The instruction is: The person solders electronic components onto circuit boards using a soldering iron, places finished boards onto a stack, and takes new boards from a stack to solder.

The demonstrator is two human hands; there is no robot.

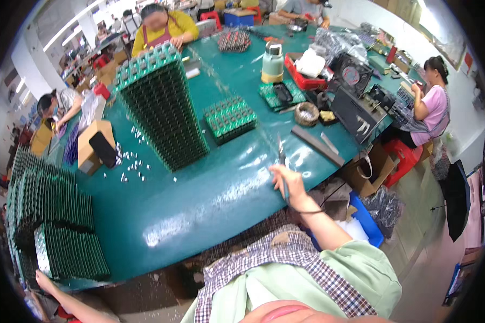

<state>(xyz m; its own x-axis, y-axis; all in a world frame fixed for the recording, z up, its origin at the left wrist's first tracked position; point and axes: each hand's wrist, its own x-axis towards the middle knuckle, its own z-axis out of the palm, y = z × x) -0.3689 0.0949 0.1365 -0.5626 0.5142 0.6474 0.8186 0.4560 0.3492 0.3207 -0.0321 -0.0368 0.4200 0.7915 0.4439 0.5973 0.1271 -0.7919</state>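
Observation:
My right hand (288, 183) is closed round a slim tool (282, 153) with a pointed metal tip and a dark bluish handle; its exact kind is hard to make out. The tip points away from me, above the green tabletop. At the lower left, my left hand (46, 282) grips the near bottom corner of a circuit board (42, 250) at the end of a row of green boards (73, 253). Part of its fingers is hidden. A tall stack of circuit boards (164, 113) stands on the table, with a low stack (230, 118) to its right.
White small parts (137, 167) lie scattered near a black phone (103, 149) propped on a cardboard box (94, 132). Right of the stacks are a green bottle (272, 63), a round bowl (306, 114), a grey bar (318, 145) and a black box (355, 116). Other people sit around.

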